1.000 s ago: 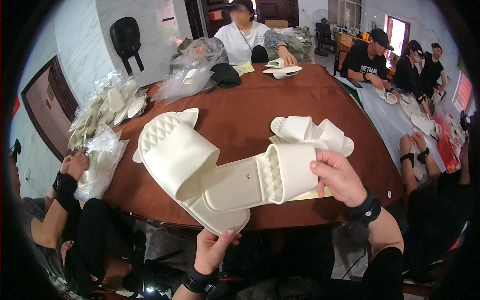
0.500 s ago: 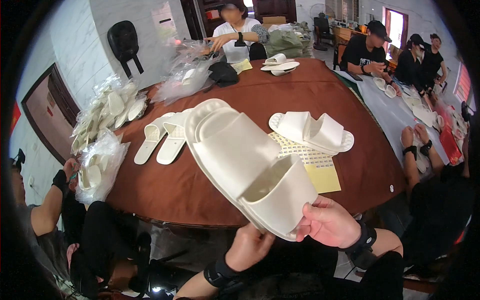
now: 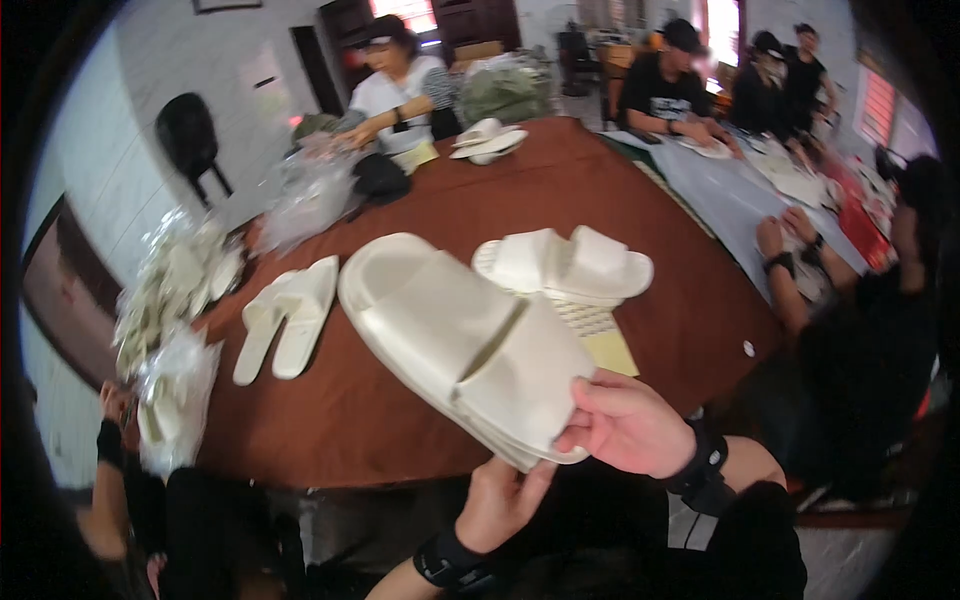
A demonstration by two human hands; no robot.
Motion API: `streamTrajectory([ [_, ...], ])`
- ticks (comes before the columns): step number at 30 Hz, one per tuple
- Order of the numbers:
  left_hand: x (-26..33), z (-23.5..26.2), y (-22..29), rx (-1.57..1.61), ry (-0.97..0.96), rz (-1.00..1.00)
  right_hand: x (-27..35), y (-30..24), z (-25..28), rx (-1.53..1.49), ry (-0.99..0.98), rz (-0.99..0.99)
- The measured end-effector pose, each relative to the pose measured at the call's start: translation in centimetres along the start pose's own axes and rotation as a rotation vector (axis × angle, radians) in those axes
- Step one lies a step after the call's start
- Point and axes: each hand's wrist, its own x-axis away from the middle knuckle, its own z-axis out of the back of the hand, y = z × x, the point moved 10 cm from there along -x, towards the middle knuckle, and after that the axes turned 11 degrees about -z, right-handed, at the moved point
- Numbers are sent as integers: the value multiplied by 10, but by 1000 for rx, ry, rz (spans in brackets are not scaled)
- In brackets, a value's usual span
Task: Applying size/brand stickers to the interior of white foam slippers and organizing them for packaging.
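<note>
On tbl (image 3: 350,440), slippers (image 3: 312,285) L of held pr (image 3: 440,320), others (image 3: 598,264) R, partly over sheet (image 3: 610,354)

On my feed, white glare comes from the tall, bright opening (image 3: 723,30) at back right, with deep shadow under the brown cloth-covered bench (image 3: 310,435). Blur softens detail; fisheye distortion bows the brown rectangular door (image 3: 65,290) at left.

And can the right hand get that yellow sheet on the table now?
Probably not: the right hand is busy gripping the held slippers. If it let go, the near end of the yellow sheet looks free, though another pair of slippers covers part of it.
</note>
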Motion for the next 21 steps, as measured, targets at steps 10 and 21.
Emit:
streamTrajectory([
  [10, -5, 57, 0, -269, -71, 46, 39, -124, 16, 92, -12, 540],
  [21, -42, 210, -54, -399, 195, 97, 12, -269, 165, 45, 439, 682],
])
